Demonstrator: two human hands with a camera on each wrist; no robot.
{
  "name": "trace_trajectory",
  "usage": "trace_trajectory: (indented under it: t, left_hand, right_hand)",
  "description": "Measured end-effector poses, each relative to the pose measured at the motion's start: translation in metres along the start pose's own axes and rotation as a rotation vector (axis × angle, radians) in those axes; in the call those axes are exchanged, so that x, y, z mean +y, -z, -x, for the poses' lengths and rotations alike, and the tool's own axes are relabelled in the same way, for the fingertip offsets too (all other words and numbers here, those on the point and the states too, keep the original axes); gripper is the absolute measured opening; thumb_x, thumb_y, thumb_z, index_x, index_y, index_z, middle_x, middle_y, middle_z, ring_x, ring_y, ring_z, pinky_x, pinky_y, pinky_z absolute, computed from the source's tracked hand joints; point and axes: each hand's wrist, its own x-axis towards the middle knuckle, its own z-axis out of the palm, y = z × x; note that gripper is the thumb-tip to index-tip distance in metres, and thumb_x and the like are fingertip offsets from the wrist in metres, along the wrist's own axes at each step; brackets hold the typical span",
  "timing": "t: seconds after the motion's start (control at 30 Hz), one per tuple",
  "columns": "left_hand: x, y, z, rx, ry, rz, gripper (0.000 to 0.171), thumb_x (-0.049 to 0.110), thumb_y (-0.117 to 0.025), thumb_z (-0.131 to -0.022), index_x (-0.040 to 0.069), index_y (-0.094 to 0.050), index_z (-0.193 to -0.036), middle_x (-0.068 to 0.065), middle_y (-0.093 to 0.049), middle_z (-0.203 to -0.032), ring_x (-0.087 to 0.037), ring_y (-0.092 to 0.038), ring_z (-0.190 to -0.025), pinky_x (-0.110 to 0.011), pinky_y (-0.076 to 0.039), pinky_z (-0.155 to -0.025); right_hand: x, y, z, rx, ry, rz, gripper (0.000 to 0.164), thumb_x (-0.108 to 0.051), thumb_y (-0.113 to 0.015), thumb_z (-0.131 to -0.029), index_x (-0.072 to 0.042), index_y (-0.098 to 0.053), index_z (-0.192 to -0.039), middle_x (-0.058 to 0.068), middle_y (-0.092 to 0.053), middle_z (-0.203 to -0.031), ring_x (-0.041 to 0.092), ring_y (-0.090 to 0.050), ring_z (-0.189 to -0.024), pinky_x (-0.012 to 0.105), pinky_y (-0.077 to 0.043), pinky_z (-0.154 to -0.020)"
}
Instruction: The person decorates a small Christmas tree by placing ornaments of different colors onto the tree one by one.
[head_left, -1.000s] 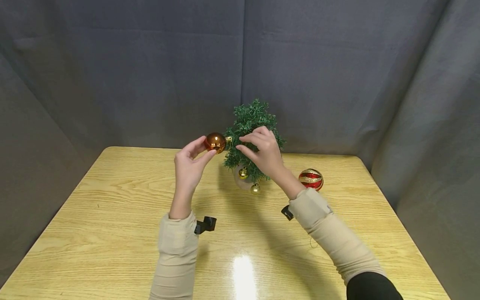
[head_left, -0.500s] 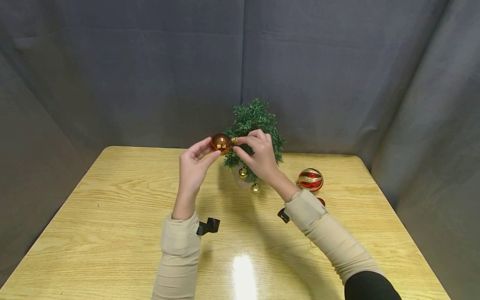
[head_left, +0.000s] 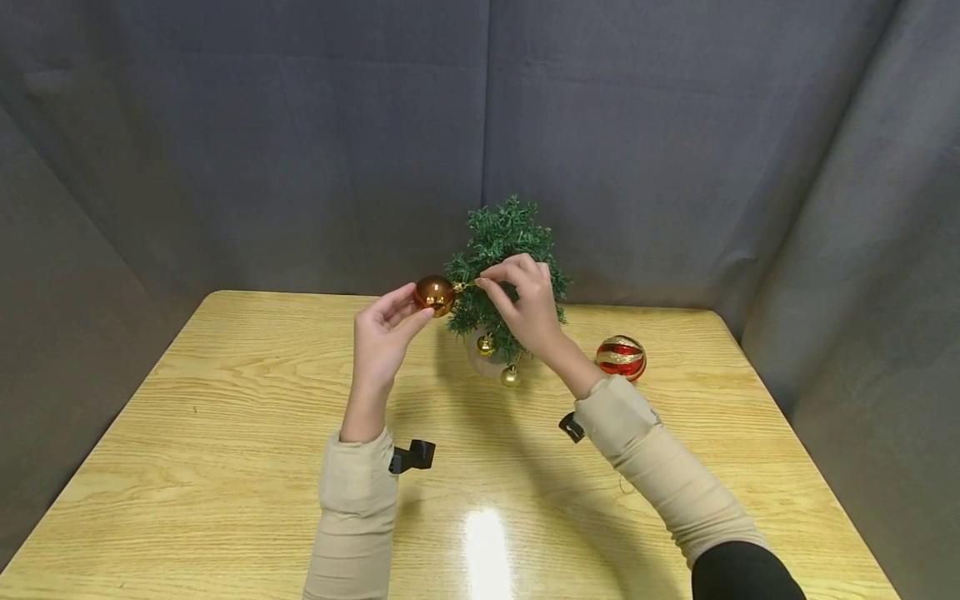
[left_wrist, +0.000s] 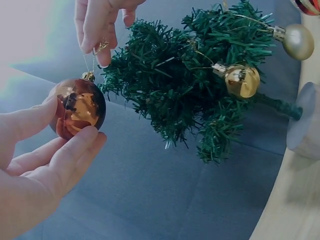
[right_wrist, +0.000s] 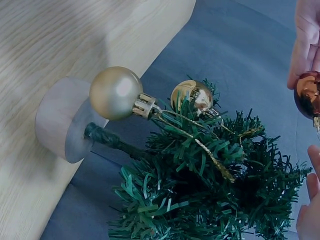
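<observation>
Between the thumb and fingers of my left hand (head_left: 382,337) is a shiny copper-brown bauble (head_left: 434,297), held up at the left side of a small artificial Christmas tree (head_left: 504,237). My right hand (head_left: 528,304) pinches the thin gold string (left_wrist: 94,60) of that bauble, drawing it out from the gold cap (left_wrist: 88,76). In front of the tree, the right hand covers part of its branches. Two smaller ornaments hang low on the tree: a shiny gold bauble (left_wrist: 242,81) and a matte gold bauble (right_wrist: 116,93), each on a gold string.
A red and gold striped bauble (head_left: 622,359) lies on the wooden table (head_left: 225,433) to the right of the tree. The tree stands on a pale round base (right_wrist: 62,119) near the table's far edge. A grey curtain (head_left: 315,167) hangs behind.
The right fingertips first stood apart from the bauble, then came to its cap, and now pinch its string. The bauble moved right, then slightly back left and down.
</observation>
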Motion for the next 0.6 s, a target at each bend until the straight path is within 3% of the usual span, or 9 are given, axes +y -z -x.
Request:
trace_trajectory:
  t: [0.4,0.6]
  left_hand:
    - [-0.012,-0.001,0.003,-0.144,0.009,-0.026,0.051,-0.003,-0.063,-0.080,-0.004,-0.043,-0.128,-0.021,-0.053,-0.115,-0.027,-0.053,-0.100,-0.023,-0.046,-0.078]
    - [-0.015,-0.005,0.003,-0.182,0.000,-0.059,0.046,-0.004,-0.063,-0.080,-0.007,-0.047,-0.124,-0.022,-0.054,-0.112,-0.027,-0.054,-0.098,-0.021,-0.046,-0.077]
  right_hand:
    - [0.001,0.003,-0.002,0.009,-0.057,-0.069,0.008,0.005,-0.064,-0.078,0.003,-0.066,-0.086,0.009,-0.060,-0.074,0.023,-0.049,-0.074,0.037,-0.030,-0.065]
    - [0.000,0.004,-0.004,0.017,-0.052,-0.101,0.008,0.003,-0.064,-0.079,0.003,-0.066,-0.087,0.011,-0.061,-0.079,0.025,-0.051,-0.077,0.037,-0.033,-0.068]
